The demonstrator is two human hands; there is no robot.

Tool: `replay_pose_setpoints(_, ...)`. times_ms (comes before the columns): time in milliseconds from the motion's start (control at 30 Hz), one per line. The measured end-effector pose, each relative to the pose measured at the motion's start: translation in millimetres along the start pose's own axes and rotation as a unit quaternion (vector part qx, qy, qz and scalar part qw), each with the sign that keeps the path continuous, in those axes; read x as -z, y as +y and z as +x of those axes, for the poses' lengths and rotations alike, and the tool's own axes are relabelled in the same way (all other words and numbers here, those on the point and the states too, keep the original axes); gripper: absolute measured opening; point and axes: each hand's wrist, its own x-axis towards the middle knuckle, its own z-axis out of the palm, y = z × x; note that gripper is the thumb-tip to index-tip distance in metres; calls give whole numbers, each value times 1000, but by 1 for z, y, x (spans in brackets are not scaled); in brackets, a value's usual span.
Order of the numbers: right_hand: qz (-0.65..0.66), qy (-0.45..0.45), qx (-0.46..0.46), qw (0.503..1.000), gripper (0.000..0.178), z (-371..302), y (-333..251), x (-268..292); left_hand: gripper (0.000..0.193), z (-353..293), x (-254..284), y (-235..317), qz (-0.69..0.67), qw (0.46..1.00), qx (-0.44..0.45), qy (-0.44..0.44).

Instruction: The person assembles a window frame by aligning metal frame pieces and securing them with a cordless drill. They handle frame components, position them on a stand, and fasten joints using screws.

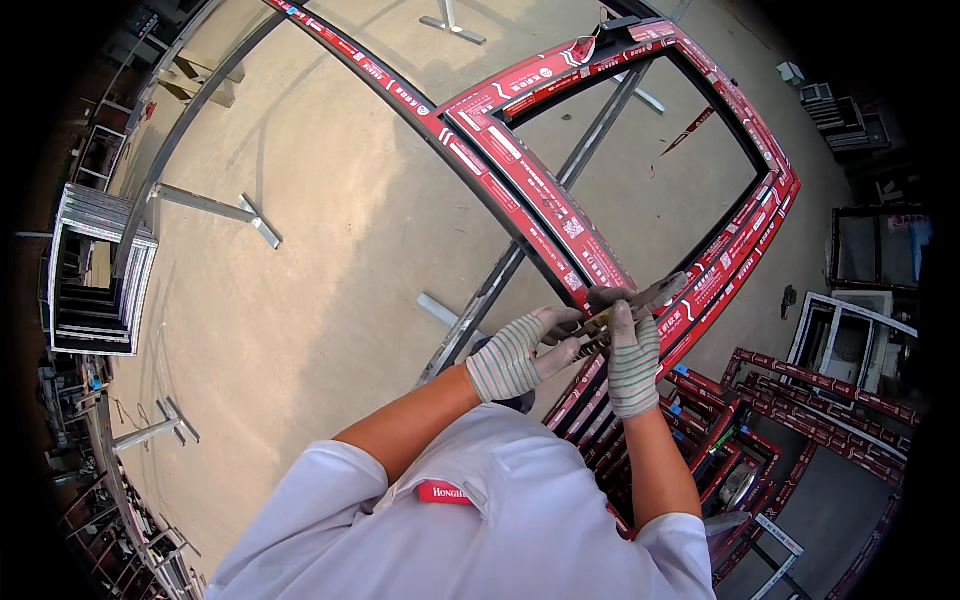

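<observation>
Metal tool [598, 322] gripped in forward-pointing right hand [632, 365]; left hand [512, 357] angled inward beside it, hold unclear.

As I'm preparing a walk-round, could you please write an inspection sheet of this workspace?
Surface: grey floor, part sunlit, part shaded; a grey metal bar runs beneath the work.
Job's things: large frame in printed red film; small metallic item at the hands, kind unclear.
Clutter: red-filmed frames lie piled at lower right.
Hands: both gloved; right hand grips the item; left hand beside it, grip partly hidden.
Cables: nothing seen that is clearly a cable.
Surroundings: pale frames stacked at far left.
</observation>
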Motion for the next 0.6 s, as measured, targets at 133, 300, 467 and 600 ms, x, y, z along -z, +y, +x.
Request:
replay_pose_setpoints(133, -126, 29, -74, 989, 35, 79, -22, -17, 44, 19, 50, -28, 11, 984, -6, 177)
replay_pose_setpoints(300, -369, 30, -80, 925, 46, 175, -16, -45, 55, 79, 111, -47, 138, 892, -35, 428)
replay_pose_setpoints(467, -331, -44, -140, 932, 50, 219, -16, -98, 64, 144, 147, -55, 162, 841, -3, 517)
replay_pose_setpoints(600, -270, -104, -176, 941, 52, 237, -17, -126, 64, 170, 147, -65, 130, 844, 15, 521)
